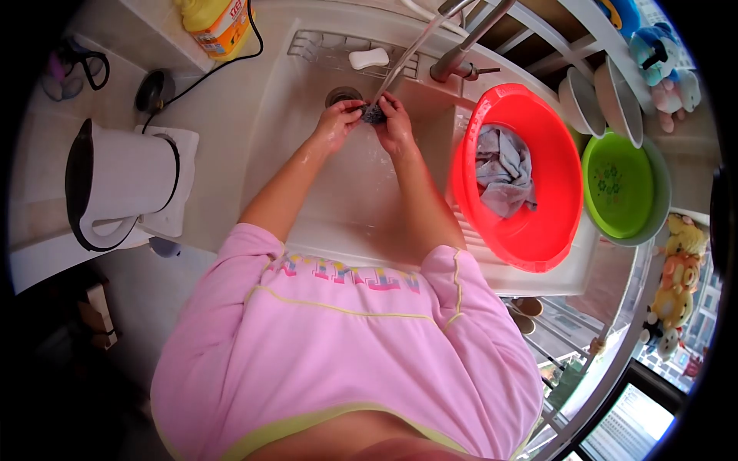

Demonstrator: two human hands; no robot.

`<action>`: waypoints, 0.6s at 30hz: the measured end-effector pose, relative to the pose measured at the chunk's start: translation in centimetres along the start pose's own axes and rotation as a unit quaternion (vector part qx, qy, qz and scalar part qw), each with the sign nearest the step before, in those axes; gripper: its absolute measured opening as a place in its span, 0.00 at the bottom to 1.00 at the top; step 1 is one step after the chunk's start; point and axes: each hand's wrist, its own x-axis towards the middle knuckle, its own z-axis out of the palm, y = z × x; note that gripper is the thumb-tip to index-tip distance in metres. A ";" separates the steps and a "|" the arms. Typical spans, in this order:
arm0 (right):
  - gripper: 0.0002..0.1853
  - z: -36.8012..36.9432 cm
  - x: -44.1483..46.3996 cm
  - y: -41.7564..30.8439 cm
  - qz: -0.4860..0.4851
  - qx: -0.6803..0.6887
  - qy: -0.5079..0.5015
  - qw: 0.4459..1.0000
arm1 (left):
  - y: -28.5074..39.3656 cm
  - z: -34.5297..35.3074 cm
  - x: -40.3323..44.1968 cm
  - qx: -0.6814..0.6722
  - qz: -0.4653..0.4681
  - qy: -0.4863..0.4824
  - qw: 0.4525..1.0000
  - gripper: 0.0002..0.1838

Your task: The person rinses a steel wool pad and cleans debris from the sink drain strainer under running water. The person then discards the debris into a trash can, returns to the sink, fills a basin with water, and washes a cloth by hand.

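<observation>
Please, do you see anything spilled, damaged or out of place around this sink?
Nothing stands out: running water meets the dark item in the fingers, soap lies on the wire rack, and gray cloth sits inside the red basin.

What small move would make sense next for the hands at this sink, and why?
Probably turning the small dark item over in place. The left hand and right hand both hold it at the lower end of what looks like a water stream, so a turn would likely bring another side under the flow.
</observation>
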 end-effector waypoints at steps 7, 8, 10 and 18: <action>0.09 0.2 -1.7 -0.5 0.037 -0.250 -0.004 0.967 | 0.2 -0.9 0.6 0.173 -0.051 0.076 0.981 0.13; 0.08 -0.2 -1.5 -0.6 0.046 -0.265 0.002 0.963 | 0.5 -0.4 0.2 0.167 -0.069 0.084 0.980 0.13; 0.07 -0.5 -1.0 0.0 0.021 -0.230 0.055 0.971 | 0.7 0.9 -0.6 0.127 -0.069 0.094 0.985 0.15; 0.10 0.4 -3.2 2.9 -0.324 -0.579 0.090 0.742 | -1.5 2.7 0.7 0.072 0.072 0.073 0.992 0.19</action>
